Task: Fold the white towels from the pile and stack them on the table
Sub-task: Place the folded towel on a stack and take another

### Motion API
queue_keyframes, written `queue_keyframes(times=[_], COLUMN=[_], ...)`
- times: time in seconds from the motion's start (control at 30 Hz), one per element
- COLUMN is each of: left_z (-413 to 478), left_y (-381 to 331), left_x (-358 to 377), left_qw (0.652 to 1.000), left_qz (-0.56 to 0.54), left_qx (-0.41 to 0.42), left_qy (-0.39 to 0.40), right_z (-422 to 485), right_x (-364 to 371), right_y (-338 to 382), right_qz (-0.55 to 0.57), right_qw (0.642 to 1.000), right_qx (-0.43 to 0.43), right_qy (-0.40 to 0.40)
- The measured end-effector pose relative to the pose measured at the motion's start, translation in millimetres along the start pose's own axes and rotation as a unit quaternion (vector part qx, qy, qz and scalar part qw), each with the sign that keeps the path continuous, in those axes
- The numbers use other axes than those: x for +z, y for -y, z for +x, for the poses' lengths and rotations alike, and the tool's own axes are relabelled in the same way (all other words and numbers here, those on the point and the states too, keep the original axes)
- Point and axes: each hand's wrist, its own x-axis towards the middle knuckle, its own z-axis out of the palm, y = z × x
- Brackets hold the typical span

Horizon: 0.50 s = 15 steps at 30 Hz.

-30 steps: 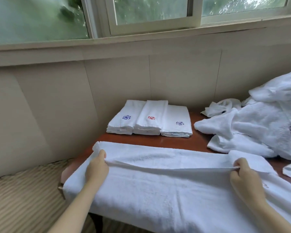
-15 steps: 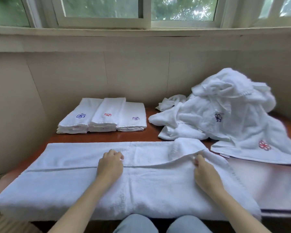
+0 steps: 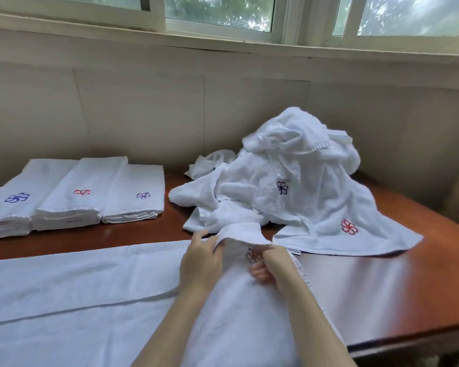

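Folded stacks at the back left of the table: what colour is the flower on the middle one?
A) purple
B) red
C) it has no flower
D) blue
B: the middle folded stack carries a red flower, while the left stack shows a blue one and the right stack a purple one.

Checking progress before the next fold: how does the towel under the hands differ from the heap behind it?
The towel lies spread flat on the table; the heap is crumpled into a mound. The left hand and right hand grip the towel's right end; nothing holds the heap. The towel is one piece; the heap is several tangled pieces. Both are white with stitched flower marks.
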Motion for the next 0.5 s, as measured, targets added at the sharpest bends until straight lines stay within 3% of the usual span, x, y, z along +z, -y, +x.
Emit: queue_keyframes(times=[0.07,0.13,0.2,0.23,0.3,0.37,0.43,0.5], left_z=[7.1,10.0,6.9,5.2,3.9,3.8,4.3,3.4], left_y=[-3.3,-8.2,-10.0,-9.3,-10.1,-15.1,-16.6,-10.5], left_x=[-9.4,-22.3,-30.0,-30.3,-29.0,-29.4,-29.9,-29.9], left_qw=[0.994,0.974,0.934,0.916,0.905,0.914,0.918,0.903], left_qz=[-0.105,-0.155,-0.127,-0.083,0.001,0.040,0.087,0.177], left_qx=[0.014,0.018,-0.004,-0.003,0.030,0.044,0.037,0.016], left_qy=[0.030,0.166,0.335,0.392,0.424,0.402,0.385,0.392], right_z=[10.4,15.9,19.3,20.8,21.0,23.9,19.6,15.1], right_x=[-8.0,-22.9,-35.9,-39.0,-35.4,-35.6,-39.1,-46.8], right_y=[1.4,0.2,-4.5,-7.6,-11.2,-10.3,-5.3,-2.2], right_qz=[0.197,0.358,0.416,0.395,0.307,0.146,-0.043,-0.172], right_qw=[0.980,0.931,0.899,0.906,0.945,0.984,0.968,0.934], right_qx=[-0.004,0.002,0.006,0.001,-0.029,-0.096,-0.134,-0.127], right_qy=[0.020,0.072,0.137,0.150,0.108,-0.038,-0.207,-0.285])
